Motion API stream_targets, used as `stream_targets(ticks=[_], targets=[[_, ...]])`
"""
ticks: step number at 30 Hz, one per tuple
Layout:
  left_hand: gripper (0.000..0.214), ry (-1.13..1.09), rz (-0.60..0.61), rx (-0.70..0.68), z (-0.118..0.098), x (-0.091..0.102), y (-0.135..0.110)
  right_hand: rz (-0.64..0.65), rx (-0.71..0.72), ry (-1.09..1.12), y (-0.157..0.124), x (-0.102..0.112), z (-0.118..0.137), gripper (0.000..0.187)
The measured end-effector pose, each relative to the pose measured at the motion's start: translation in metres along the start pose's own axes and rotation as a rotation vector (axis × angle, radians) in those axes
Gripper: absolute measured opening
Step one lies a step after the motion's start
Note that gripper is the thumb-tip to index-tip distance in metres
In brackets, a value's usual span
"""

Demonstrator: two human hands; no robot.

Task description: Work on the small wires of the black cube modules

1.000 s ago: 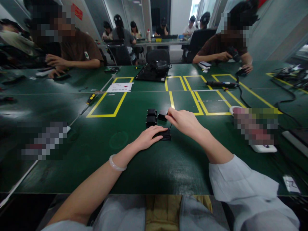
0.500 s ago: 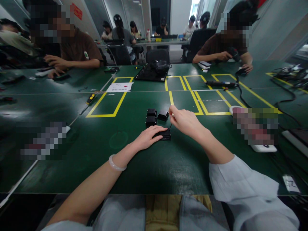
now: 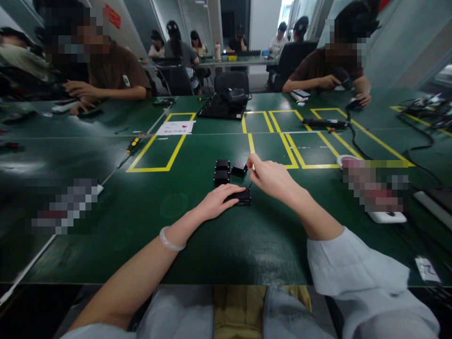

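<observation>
My left hand (image 3: 218, 199) lies over a small black block (image 3: 243, 200) on the green table, fingers stretched across its top and thumb along its near side, pinning it. A thin dark tool (image 3: 250, 185) is pinched in the closed fingers of my right hand (image 3: 271, 178). Its narrow shaft points down at the block's right end; most of the tool is hidden by the fingers, so its kind does not show. Just beyond my left fingers stand two more black blocks (image 3: 222, 177) in a row, and a tilted black piece (image 3: 239, 168) sits beside them.
Yellow tape (image 3: 148, 169) marks rectangles on the table. A yellow-black screwdriver (image 3: 133, 145) and a paper sheet (image 3: 175, 127) lie left; a black cylindrical tool (image 3: 325, 123) with a cable and a white-edged phone (image 3: 386, 216) lie right. Co-workers sit across the table.
Both my hands, the block and the thin tool keep nearly the same place. At the far right, a co-worker's dark handheld tool has shifted slightly.
</observation>
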State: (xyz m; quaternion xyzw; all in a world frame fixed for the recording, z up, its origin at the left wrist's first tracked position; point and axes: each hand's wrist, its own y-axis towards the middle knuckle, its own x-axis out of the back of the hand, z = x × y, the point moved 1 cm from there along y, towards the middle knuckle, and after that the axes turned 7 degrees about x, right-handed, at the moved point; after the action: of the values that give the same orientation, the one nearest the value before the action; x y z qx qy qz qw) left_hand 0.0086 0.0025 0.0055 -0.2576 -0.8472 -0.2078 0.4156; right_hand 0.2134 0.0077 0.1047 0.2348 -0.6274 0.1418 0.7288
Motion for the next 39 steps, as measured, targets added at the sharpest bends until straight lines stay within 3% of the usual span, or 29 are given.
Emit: stream_targets(ticks=[39], targets=[[0.038,0.006,0.002,0.01,-0.0008,0.0004,0.0002,0.014,0.019,0.021,0.0007,-0.0015,-0.0017,0.027]])
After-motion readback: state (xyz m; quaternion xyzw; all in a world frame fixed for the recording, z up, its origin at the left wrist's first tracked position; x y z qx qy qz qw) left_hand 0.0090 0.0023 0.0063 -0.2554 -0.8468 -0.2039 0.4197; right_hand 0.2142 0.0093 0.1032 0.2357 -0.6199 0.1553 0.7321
